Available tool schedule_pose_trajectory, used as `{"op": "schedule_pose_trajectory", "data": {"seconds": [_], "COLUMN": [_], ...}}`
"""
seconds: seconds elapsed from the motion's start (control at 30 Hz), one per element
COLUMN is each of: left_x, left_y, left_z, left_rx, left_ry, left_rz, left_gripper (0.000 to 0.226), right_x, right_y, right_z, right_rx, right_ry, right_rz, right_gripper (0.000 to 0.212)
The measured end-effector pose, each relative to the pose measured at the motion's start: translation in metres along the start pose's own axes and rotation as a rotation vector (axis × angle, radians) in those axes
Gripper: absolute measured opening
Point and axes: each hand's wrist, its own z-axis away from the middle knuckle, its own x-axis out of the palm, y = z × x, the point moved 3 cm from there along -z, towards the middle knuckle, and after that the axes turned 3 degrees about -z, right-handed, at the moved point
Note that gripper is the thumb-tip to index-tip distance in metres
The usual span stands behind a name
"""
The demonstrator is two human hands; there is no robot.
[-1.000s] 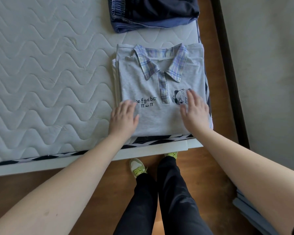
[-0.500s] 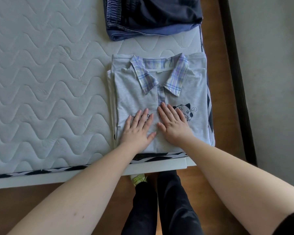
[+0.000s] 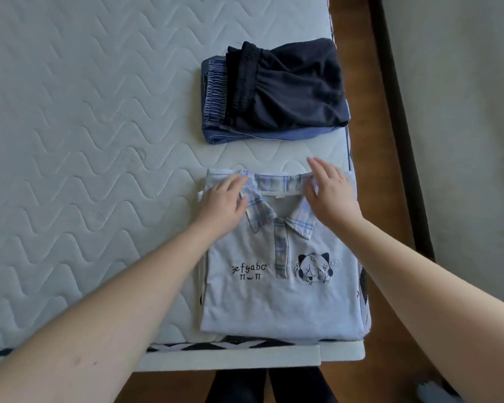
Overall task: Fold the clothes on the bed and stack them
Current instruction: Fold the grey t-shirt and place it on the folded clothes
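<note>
Lower right on the quilted mattress: folded grey polo shirt, left hand and right hand flat at its plaid collar, fingers together, dark folded stack above.

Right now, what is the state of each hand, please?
Left hand: open, resting on the folded grey polo shirt by the plaid collar.
Right hand: open, touching the collar.

Left grip, right grip: flat, fingers straight
</note>
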Motion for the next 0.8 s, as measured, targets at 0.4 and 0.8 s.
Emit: {"op": "schedule_pose_trajectory", "data": {"seconds": [0.4, 0.8], "left_x": [-0.034, -0.014], "left_y": [-0.101, -0.118], "left_z": [-0.140, -0.202], "left_rx": [-0.635, -0.640], "left_ry": [0.101, -0.004], "left_rz": [0.565, 0.971], "left_gripper": [0.082, 0.061], "right_x": [-0.023, 0.000], "right_y": [0.062, 0.092], "right_z": [-0.147, -0.198], "right_rx": [0.595, 0.681], "right_ry": [0.117, 0.016], "right_rz": [-0.437, -0.470], "right_gripper": [0.082, 0.083]}}
